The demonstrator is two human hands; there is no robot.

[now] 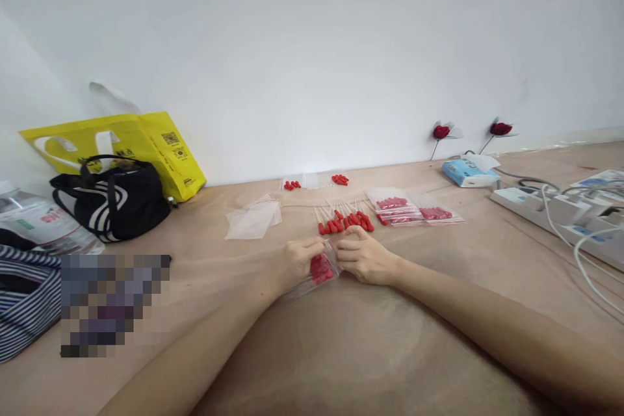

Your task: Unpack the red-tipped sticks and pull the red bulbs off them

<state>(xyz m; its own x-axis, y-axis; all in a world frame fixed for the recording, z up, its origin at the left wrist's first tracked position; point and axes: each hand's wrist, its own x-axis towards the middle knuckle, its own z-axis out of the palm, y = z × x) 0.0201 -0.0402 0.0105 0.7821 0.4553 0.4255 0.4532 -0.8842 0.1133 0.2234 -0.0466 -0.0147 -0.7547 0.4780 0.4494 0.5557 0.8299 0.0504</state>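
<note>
A clear plastic zip bag (322, 269) holding red-tipped sticks lies slanted at the middle of the table, between my hands. My left hand (303, 257) is closed on the bag's upper left edge, and my right hand (363, 257) pinches its upper right corner. Just beyond my fingers lies a loose pile of red-tipped white sticks (346, 221). Filled zip bags (392, 207) with red tips inside are stacked to the right of the pile. To the left are several flat, unfilled clear bags (253, 218).
Two small groups of red tips (292, 186) in clear plastic lie near the wall. A yellow bag (180, 156), a black bag (131, 198) and a large plastic bottle (43, 224) stand left. Tissues (465, 173) and a power strip (517, 198) with cables are right.
</note>
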